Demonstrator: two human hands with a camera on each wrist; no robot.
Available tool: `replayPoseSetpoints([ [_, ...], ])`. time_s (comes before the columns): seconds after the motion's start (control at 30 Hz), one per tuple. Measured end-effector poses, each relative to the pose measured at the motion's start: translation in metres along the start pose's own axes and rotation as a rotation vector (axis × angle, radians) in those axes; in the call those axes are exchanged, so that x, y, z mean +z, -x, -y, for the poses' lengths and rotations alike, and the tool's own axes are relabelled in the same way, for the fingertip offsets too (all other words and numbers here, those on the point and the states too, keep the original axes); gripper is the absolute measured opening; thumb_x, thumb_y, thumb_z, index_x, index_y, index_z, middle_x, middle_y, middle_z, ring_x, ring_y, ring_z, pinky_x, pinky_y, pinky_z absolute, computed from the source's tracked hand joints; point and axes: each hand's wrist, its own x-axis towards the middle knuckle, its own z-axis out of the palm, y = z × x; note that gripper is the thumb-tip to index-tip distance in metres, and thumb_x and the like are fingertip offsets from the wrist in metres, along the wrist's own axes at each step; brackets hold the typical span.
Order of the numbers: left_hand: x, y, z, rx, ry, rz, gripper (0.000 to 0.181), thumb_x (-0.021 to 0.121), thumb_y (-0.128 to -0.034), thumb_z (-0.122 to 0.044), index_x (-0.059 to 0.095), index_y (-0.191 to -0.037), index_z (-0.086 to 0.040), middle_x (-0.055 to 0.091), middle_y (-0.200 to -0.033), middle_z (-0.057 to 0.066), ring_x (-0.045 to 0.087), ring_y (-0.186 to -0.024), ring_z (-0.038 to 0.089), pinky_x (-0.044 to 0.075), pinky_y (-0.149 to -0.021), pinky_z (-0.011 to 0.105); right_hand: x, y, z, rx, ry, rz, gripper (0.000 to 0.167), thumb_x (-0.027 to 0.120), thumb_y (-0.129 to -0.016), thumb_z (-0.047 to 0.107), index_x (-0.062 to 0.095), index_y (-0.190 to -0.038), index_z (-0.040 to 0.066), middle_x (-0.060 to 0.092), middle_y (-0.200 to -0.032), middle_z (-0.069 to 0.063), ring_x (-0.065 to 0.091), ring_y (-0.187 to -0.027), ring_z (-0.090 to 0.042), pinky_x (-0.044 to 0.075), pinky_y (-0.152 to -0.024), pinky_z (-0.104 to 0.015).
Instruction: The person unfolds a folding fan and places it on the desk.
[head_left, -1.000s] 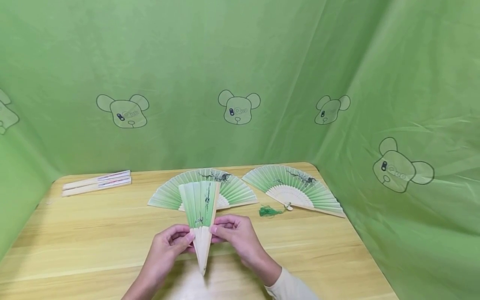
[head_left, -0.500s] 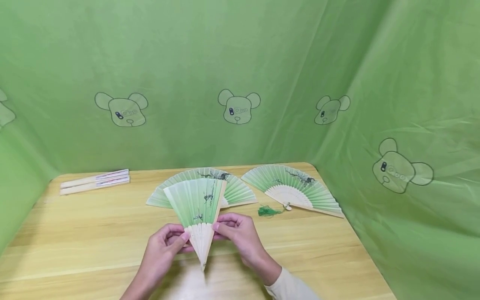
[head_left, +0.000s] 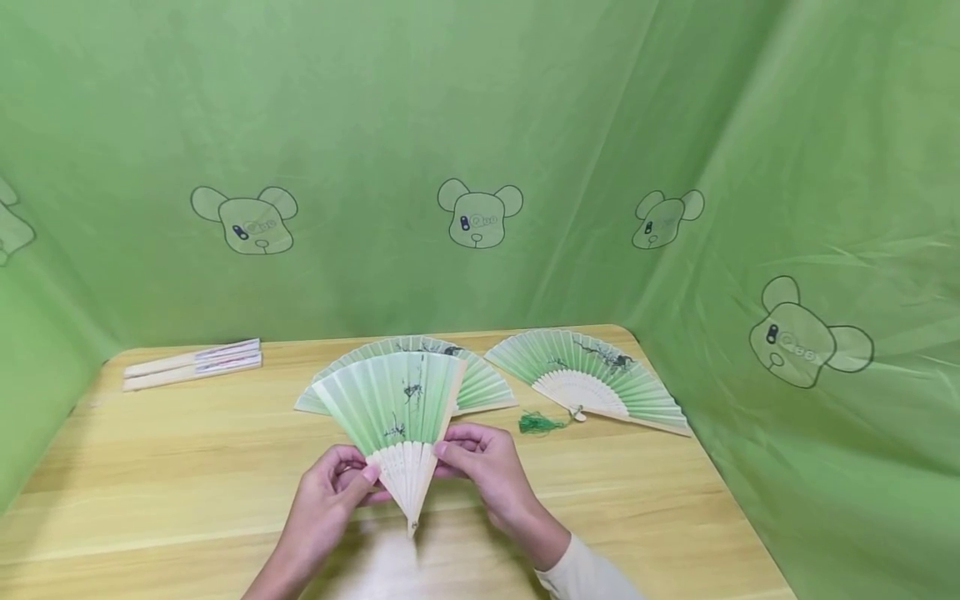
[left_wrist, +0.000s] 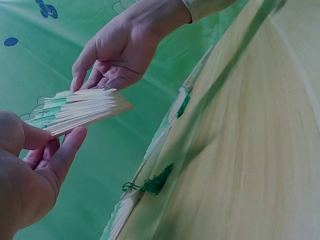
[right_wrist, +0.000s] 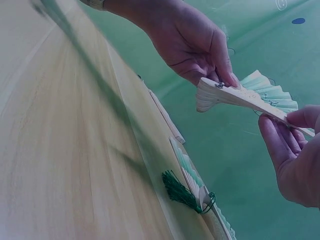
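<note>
A green-and-white folding fan (head_left: 401, 400) is held partly spread above the table, its ribs meeting at a pivot toward the person. My left hand (head_left: 326, 500) pinches its left side near the lower edge of the pleated leaf. On the right guard stick, my right hand (head_left: 487, 475) grips with thumb and fingers. Both wrist views show the ribs between the two hands, and the left wrist view shows the left hand (left_wrist: 37, 170) close up. Behind the held fan lies a second spread fan (head_left: 483, 387), partly hidden by it.
A third spread fan (head_left: 652, 396) with a green tassel (head_left: 540, 422) lies at the back right. Two folded fans (head_left: 191, 365) lie side by side at the back left of the wooden table (head_left: 187, 467). Green cloth (head_left: 360, 167) with bear-head prints surrounds the table.
The held fan has spread wider, its left edge swinging leftward and its right edge slightly to the right. My hands have shifted a little apart, keeping their grip.
</note>
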Motion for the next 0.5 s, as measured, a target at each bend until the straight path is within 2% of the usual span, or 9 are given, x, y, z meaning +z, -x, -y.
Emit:
replayPoseSetpoints([
  [0.23,-0.0003,0.0018,0.0003,0.023,-0.004,-0.003,0.017,0.059,-0.1004,0.003,0.05,-0.115,0.008,0.072,-0.101,0.019,0.077,-0.084,0.021,0.068,-0.084,0.033,-0.0012,0.0011,0.0005,-0.014,-0.01,0.006,0.029,0.073,-0.089,0.0,0.064,-0.109,-0.019,0.077,-0.084,-0.002,0.077,-0.076,-0.015,0.069,-0.079,-0.033],
  [0.5,-0.0021,0.0012,0.0018,0.01,-0.002,0.007,0.019,0.058,-0.1017,0.0,0.048,-0.117,0.007,0.071,-0.107,0.021,0.078,-0.086,0.022,0.068,-0.085,0.032,-0.0032,0.002,0.0,-0.01,-0.022,0.0,0.03,0.071,-0.091,-0.001,0.061,-0.112,-0.02,0.077,-0.086,-0.003,0.077,-0.078,-0.016,0.069,-0.081,-0.034],
])
